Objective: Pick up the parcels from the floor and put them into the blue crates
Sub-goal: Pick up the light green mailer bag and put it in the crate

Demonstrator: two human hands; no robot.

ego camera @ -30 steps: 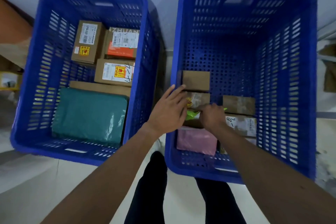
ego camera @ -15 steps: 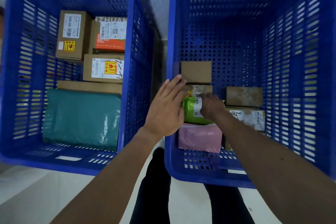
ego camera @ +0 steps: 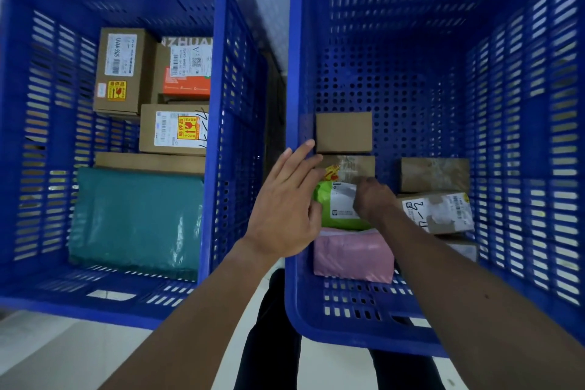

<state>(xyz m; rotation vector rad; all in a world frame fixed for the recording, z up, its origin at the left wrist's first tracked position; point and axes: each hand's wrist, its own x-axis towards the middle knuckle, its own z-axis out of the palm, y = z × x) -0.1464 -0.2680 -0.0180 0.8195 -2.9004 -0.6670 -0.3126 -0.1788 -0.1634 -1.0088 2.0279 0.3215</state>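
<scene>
In the right blue slotted plastic crate (ego camera: 538, 104): 7 parcels visible.
- 5 brown cardboard boxes:
  - plain brown box (ego camera: 343, 132) at far left
  - taped box with a yellow sticker (ego camera: 349, 166) just in front of it
  - taped brown box (ego camera: 433, 174) further right
  - white-labelled box with handwriting (ego camera: 438, 210) nearer
  - fifth box (ego camera: 462, 247), mostly hidden by the right forearm
- 2 soft mailers: green plastic pouch (ego camera: 332, 209) with a white label, its near edge over the far edge of a pink plastic mailer (ego camera: 353, 256). Both are wrinkled.

Left blue slotted plastic crate (ego camera: 218, 73): 5 parcels.
- 4 cardboard boxes:
  - tall box with a white label (ego camera: 122, 70)
  - box with an orange band (ego camera: 186, 85)
  - box with a red-and-yellow sticker (ego camera: 174, 130)
  - flat brown box (ego camera: 148, 163)
- 1 teal plastic mailer (ego camera: 136, 222), glossy and creased, nearest the camera and just in front of the flat box.

Hands:
- right hand (ego camera: 373, 199) is down inside the right crate, knuckles up, fingers curled onto the green pouch's label side, holding it.
- left hand (ego camera: 285, 199) is flat with fingers straight and slightly spread, above that crate's left rim. Fingertips are by the plain and sticker boxes, thumb beside the pouch. It holds nothing; can't tell if it touches anything.

Dark trouser legs (ego camera: 272, 326) show between the crates, over a pale floor (ego camera: 47, 351).
</scene>
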